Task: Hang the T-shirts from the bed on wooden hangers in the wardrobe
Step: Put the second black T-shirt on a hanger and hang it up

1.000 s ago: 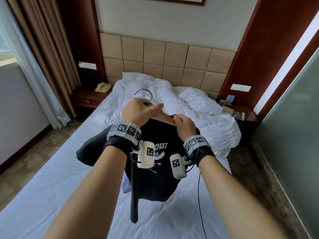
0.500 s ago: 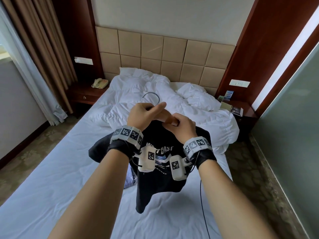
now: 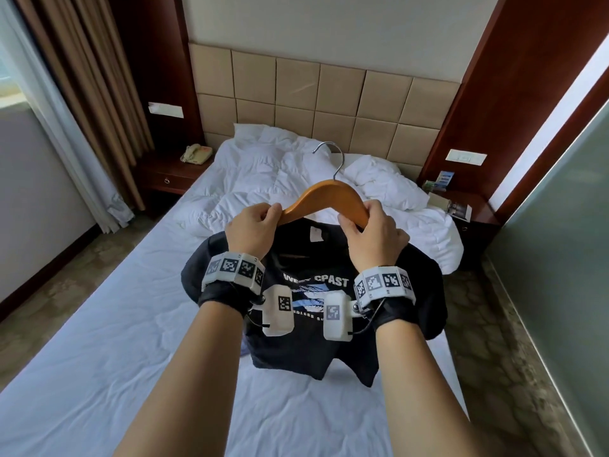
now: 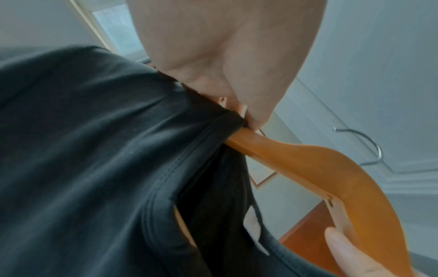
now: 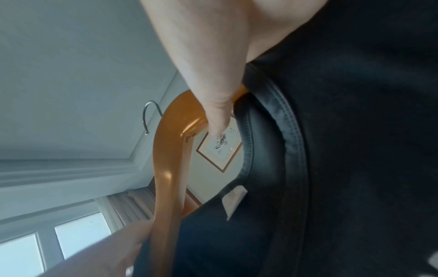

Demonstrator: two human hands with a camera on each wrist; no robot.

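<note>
Both hands curl tight on the wooden hanger: left hand grips its left arm, right hand its right, black T-shirt draped below.

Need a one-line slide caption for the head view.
Both hands, left hand and right hand, hold a wooden hanger with a black T-shirt over the bed.
</note>
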